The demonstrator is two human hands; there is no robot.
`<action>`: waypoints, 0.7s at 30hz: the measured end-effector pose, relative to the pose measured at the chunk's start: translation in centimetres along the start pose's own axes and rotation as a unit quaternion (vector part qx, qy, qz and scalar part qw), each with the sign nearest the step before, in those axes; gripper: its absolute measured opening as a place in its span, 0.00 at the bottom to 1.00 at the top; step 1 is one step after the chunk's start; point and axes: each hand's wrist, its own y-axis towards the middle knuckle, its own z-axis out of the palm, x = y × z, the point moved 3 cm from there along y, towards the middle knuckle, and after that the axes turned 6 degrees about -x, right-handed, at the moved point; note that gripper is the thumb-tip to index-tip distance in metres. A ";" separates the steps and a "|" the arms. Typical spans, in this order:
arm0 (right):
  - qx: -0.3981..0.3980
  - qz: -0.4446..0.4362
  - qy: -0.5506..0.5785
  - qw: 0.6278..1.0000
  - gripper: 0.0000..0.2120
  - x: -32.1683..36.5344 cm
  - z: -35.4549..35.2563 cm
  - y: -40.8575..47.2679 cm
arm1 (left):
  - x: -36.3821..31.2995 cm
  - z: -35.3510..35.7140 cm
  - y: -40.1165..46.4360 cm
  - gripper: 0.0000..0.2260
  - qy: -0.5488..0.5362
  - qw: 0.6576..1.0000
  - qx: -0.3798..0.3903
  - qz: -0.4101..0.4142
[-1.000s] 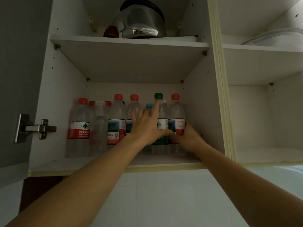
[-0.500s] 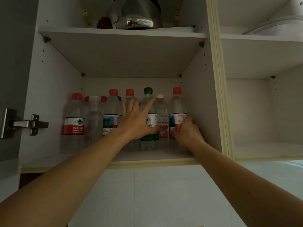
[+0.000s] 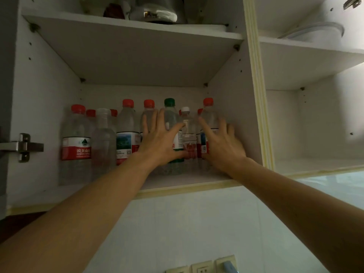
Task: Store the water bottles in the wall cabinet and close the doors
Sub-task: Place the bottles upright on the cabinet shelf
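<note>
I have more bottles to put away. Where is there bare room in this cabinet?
The right compartment's lower shelf is bare. A front strip of the bottle shelf lies before the left bottles. It is crowded behind the left hand and right hand.

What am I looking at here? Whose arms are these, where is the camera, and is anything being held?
No machine here: a person wears a camera on the head, looking up along both arms into an open wall cabinet. On its lower shelf stand water bottles, mostly red-capped, one green-capped bottle and one white-capped bottle. The left hand lies with spread fingers against the green-capped bottle; the right hand presses flat on the rightmost red-capped bottle. Neither grips anything. A metal kettle sits on the shelf above.
</note>
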 end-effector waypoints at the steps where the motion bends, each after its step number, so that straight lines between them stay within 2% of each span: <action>1: 0.003 -0.044 -0.048 0.998 0.53 0.0 0.0 0.4 | -0.1 0.0 0.0 0.44 0.010 1.000 -0.002 0.001; 5: 0.053 -0.189 -0.177 0.965 0.40 -0.4 0.4 1.6 | -0.1 0.1 -0.1 0.45 0.016 1.000 -0.009 0.001; 8: 0.053 -0.256 -0.228 0.938 0.37 -0.7 0.7 1.7 | -0.2 0.0 -0.1 0.45 0.004 1.000 -0.013 -0.001; 16: 0.086 -0.243 -0.282 0.924 0.33 -2.5 0.0 1.5 | -0.3 -0.5 -0.4 0.45 -0.003 1.000 -0.021 0.003; 19: 0.091 -0.240 -0.248 0.934 0.33 -2.1 -0.5 1.5 | -0.2 -0.6 -0.4 0.46 -0.003 1.000 -0.014 0.002; 21: 0.075 -0.221 -0.175 0.956 0.32 -1.8 -1.3 2.3 | -0.2 -0.7 -0.5 0.47 -0.007 1.000 -0.010 -0.002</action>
